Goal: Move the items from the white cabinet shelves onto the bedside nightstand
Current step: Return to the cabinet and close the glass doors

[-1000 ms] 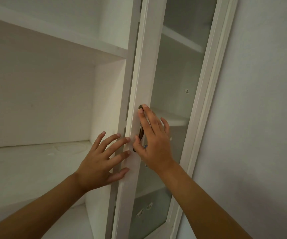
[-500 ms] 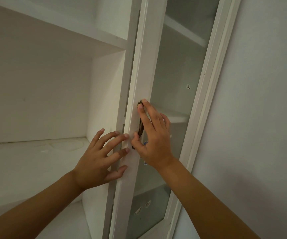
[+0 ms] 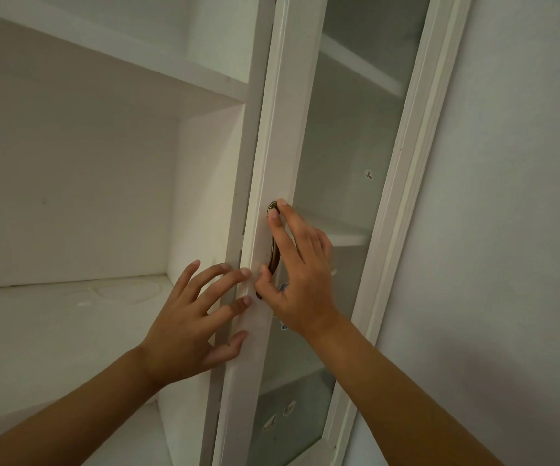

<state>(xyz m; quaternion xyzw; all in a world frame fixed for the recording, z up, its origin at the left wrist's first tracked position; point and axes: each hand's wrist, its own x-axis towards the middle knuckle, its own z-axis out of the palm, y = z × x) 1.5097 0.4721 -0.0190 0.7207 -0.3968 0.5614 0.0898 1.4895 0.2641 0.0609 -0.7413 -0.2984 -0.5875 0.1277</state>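
The white cabinet's open left bay has a bare shelf (image 3: 53, 324) with faint ring marks and nothing on it. A narrow glass-paned door (image 3: 282, 129) stands to its right. My right hand (image 3: 300, 280) lies over the door's bronze handle (image 3: 273, 250), fingers along it and thumb at its lower end. With fingers spread, my left hand (image 3: 188, 317) presses its fingertips on the door's left edge and holds nothing. No items and no nightstand are in view.
An upper shelf (image 3: 137, 58) crosses the open bay above. Behind the glass (image 3: 349, 146) I see pale inner shelves (image 3: 349, 238) and a few small stickers low down. A plain wall (image 3: 507, 230) runs right beside the cabinet.
Both hands keep their places on the door edge and handle. The view has tilted up slightly, and the door has hardly moved.
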